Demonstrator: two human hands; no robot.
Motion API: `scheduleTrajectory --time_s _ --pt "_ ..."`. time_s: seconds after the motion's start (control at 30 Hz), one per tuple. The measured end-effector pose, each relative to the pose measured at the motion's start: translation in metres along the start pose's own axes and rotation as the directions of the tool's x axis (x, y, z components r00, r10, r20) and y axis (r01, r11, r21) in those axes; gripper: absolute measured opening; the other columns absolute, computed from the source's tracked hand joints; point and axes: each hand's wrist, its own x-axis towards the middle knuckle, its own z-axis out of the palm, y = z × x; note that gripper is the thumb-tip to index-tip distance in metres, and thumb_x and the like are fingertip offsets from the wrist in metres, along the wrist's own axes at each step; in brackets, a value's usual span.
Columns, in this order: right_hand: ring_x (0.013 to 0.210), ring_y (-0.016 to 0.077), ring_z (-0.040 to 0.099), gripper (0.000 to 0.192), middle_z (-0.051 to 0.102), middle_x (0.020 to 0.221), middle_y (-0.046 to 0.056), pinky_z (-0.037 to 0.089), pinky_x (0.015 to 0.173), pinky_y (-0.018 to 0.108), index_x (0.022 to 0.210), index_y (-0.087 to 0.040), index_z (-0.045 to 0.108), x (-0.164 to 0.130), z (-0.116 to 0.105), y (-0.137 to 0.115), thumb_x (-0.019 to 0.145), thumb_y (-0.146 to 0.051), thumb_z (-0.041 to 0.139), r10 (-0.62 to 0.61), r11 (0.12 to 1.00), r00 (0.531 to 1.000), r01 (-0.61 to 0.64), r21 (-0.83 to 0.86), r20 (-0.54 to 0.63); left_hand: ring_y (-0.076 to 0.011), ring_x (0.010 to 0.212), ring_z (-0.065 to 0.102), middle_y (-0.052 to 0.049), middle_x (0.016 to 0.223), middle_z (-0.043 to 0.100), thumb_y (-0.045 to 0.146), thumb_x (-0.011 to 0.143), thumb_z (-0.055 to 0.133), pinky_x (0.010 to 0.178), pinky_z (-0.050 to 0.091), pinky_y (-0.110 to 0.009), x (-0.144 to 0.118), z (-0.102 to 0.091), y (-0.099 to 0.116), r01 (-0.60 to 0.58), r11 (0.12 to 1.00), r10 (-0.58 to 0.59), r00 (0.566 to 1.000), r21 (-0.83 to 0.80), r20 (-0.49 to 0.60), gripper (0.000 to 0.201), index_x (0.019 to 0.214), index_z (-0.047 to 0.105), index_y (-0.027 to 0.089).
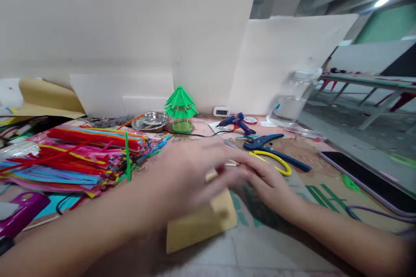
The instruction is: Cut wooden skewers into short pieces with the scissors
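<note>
My left hand is smeared by motion and reaches to the fingertips of my right hand over the middle of the table. A short, thin pale stick shows between the two hands, at the closed fingers of my right hand. How my left fingers sit on it is blurred. Beneath my left hand is a tan sheet of paper, partly hidden by that hand. Just beyond my right hand lie yellow-handled scissors and dark blue cutting pliers.
Bundles of coloured pipe cleaners cover the left. Behind stand a steel dish, a green-roofed pavilion model, a small timer, a blue glue gun and a clear jar. A phone lies right, a purple tool left.
</note>
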Motion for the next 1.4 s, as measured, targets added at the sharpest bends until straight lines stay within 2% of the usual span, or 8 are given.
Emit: scheduleTrajectory --time_s 0.1,0.4,0.47,0.6,0.7,0.87,1.17,1.4 --pt "0.084 0.0199 0.07 0.026 0.077 0.096 0.006 0.056 0.079 0.033 0.11 -0.022 0.072 0.0 -0.001 -0.005 0.098 -0.026 0.05 0.012 0.999 1.0 -0.011 -0.044 0.029 -0.0229 0.096 0.068 -0.007 0.106 0.074 0.044 0.093 0.064 0.08 0.048 -0.031 0.017 -0.001 -0.03 -0.027 0.925 0.044 0.998 0.379 -0.037 0.035 0.119 0.071 0.022" --pt "0.077 0.0197 0.069 0.021 0.074 0.085 0.004 0.056 0.069 0.032 0.109 -0.023 0.068 0.005 0.004 -0.008 0.096 -0.031 0.054 0.141 0.988 0.987 -0.145 0.055 0.077 -0.0193 0.086 0.069 -0.004 0.098 0.077 0.033 0.1 0.052 0.071 0.043 -0.028 0.021 0.012 -0.048 -0.084 0.859 -0.031 0.976 0.505 0.215 0.028 0.097 0.077 0.022" --pt "0.084 0.0193 0.069 0.027 0.073 0.096 0.005 0.057 0.075 0.033 0.122 -0.023 0.061 0.005 0.006 -0.003 0.097 -0.033 0.054 0.145 0.981 0.988 -0.151 0.125 0.056 -0.021 0.086 0.068 -0.005 0.097 0.076 0.028 0.098 0.052 0.068 0.042 -0.028 0.023 -0.007 -0.048 -0.006 0.786 -0.131 0.975 0.618 0.177 0.026 0.095 0.077 0.022" --pt "0.094 0.0204 0.066 0.03 0.068 0.107 0.008 0.056 0.082 0.036 0.125 -0.023 0.054 0.004 0.008 0.01 0.098 -0.036 0.053 0.162 0.981 0.987 -0.159 0.113 -0.02 -0.0262 0.09 0.067 -0.007 0.101 0.076 0.038 0.097 0.05 0.071 0.043 -0.031 0.025 -0.059 -0.067 0.398 0.557 -0.37 0.905 0.729 -0.211 0.03 0.101 0.076 0.023" --pt "0.095 0.0223 0.066 0.028 0.068 0.106 0.009 0.056 0.084 0.039 0.121 -0.022 0.056 0.003 0.01 0.017 0.099 -0.039 0.05 0.18 0.981 0.984 -0.18 0.066 0.009 -0.0288 0.086 0.068 -0.012 0.092 0.076 0.039 0.095 0.053 0.072 0.045 -0.034 0.024 -0.079 -0.09 0.469 0.474 -0.453 0.856 0.745 -0.25 0.031 0.097 0.077 0.019" --pt "0.096 0.0237 0.067 0.032 0.068 0.109 0.01 0.057 0.081 0.04 0.121 -0.023 0.057 0.001 0.014 0.017 0.1 -0.045 0.049 0.183 0.982 0.981 -0.185 0.028 0.061 -0.0234 0.096 0.068 -0.011 0.103 0.072 0.037 0.097 0.059 0.085 0.054 -0.038 0.022 -0.066 -0.121 0.493 0.409 -0.572 0.794 0.768 -0.206 0.026 0.104 0.071 0.016" --pt "0.092 0.0224 0.067 0.028 0.068 0.102 0.009 0.057 0.077 0.037 0.12 -0.022 0.057 -0.002 0.012 0.015 0.1 -0.039 0.047 0.166 0.986 0.981 -0.168 0.017 0.102 -0.0241 0.108 0.064 -0.011 0.127 0.062 0.036 0.096 0.062 0.09 0.057 -0.045 0.024 -0.041 -0.135 0.509 0.494 -0.642 0.76 0.705 -0.099 0.037 0.127 0.059 0.017" --pt "0.087 0.0207 0.068 0.025 0.07 0.097 0.008 0.057 0.074 0.034 0.117 -0.021 0.06 0.0 0.013 0.012 0.1 -0.033 0.048 0.132 0.991 0.986 -0.134 0.011 0.098 -0.0247 0.108 0.064 -0.012 0.113 0.069 0.037 0.103 0.044 0.091 0.05 -0.036 0.031 -0.046 -0.12 0.512 0.711 -0.516 0.846 0.482 -0.138 0.034 0.116 0.067 0.016"
